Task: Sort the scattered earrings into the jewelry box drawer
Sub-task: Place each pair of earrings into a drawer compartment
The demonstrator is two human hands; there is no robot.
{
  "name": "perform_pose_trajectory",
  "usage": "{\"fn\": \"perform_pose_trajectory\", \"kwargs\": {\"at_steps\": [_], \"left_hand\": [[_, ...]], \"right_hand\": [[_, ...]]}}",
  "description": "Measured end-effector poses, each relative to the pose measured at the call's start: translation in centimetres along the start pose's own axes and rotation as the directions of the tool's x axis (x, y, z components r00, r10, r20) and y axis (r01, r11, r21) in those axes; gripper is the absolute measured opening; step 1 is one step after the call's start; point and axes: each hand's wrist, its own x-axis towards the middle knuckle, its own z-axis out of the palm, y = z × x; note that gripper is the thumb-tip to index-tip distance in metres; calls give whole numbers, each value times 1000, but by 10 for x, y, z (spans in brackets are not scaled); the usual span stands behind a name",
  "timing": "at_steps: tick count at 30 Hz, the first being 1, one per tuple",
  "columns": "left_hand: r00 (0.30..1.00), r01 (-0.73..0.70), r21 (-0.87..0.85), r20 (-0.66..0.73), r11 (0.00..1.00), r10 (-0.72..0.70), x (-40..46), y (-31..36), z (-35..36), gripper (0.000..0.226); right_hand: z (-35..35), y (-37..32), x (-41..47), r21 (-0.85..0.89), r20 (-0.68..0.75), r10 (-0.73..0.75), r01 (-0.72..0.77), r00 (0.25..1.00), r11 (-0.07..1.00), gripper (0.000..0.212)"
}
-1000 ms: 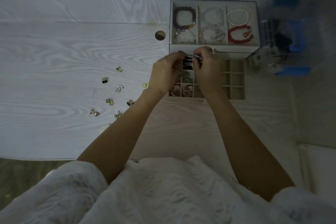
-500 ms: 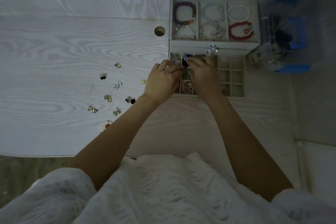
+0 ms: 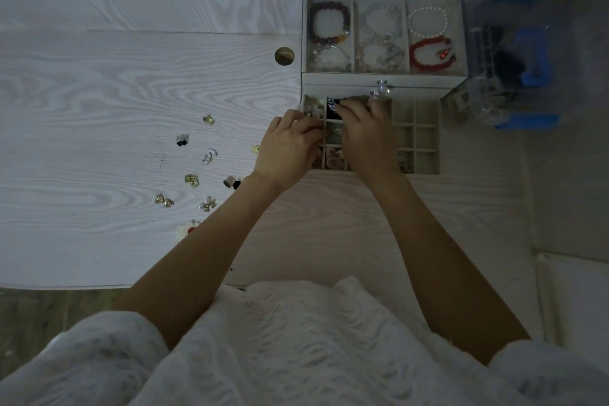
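While both hands (image 3: pixel 290 145) (image 3: pixel 369 138) hover over drawer (image 3: pixel 425 135) | fingers' grip unclear | no legible writing

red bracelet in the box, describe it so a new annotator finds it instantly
Start at the jewelry box at the table's far right, with three glass-topped compartments on top. Take the rightmost compartment, nearest the blue-and-clear organizer. The red bead bracelet lies in its near half, below a thin white pearl bracelet; it is the only all-red piece, unlike the dark maroon bracelet in the leftmost compartment.
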Motion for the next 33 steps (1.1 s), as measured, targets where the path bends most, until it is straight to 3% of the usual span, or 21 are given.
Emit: {"fn": "perform_pose_trajectory", "kwargs": {"at_steps": [3,10,15,18,27,33], "left_hand": [[1000,0,-2,17,1000,0,2,2,-2,29],[999,4,-33,46,999,-3,-3,5,-7,31],[998,52,-64,39,997,-49,-13,6,-6,30],[997,61,-39,48,997,-59,-17,5,-7,33],[999,51,-34,19,998,-50,-15,5,-8,38],[999,29,56,32,998,-31,-17,1,-5,36]], "right_hand": [[-3,3,-5,-21,8,-2,3,1000,1000,29],[-6,-7,8,-13,209,49,-47,977,999,32],[-14,-14,-7,86,116,86,-96,990,992,34],[-14,-17,-17,109,164,22,-40,986,993,37],[-13,-18,-23,138,210,34,-64,977,988,37],[-14,-20,-24,192,193,71,-109,979,975,32]]}}
